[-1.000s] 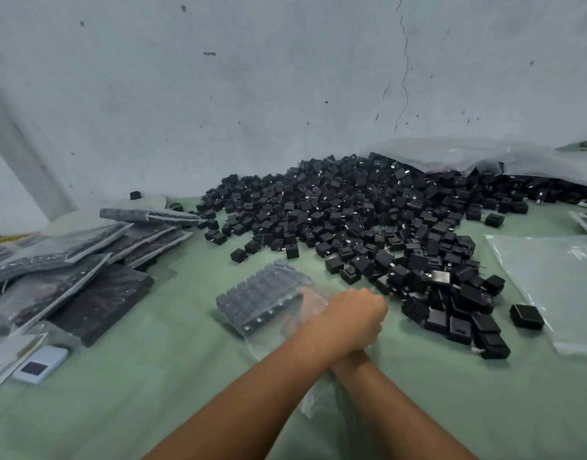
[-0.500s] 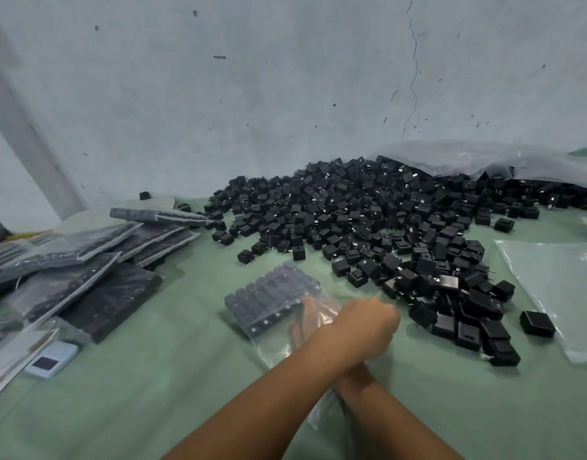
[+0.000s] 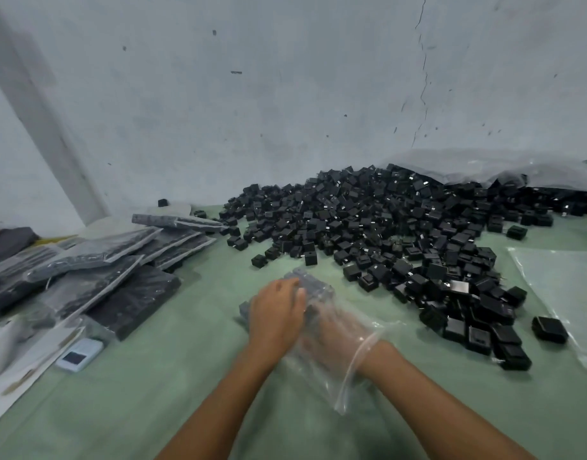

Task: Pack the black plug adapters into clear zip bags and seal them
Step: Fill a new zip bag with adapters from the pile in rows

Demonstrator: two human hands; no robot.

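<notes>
- Clear zip bag lies on the green worktop, near centre, mouth toward the person. It is just near-left of the loose adapter pile.
- Handling, judged: the film is thin, limp and slick. It has no stiffness of its own and is likely to buckle or slide if pushed.
- The packed adapters at the bag's far end look like small hard blocks, light singly. Together they probably give the bag enough weight to sag if lifted by one corner.
- Where to hold, judged: support the loaded far end from underneath or pin it from above. For sealing, pinch along the zip strip at the mouth.
- Prongs on the adapters might snag or pierce the film; slide them in flat.
- Left hand: palm down on the bag from outside, fingers laid across the adapter row. It seems to press rather than pinch.
- Right hand: inside the bag to the wrist, reaching toward the row. Film and blur hide the fingers, so I cannot tell whether they hold an adapter.
- Look: the bag is transparent, creased and glossy, with a pale zip band around the right wrist. The adapters are matte black and squarish, grey-looking through the film.
- Filled bags are stacked at far left.
- Empty bags lie flat at right.
</notes>
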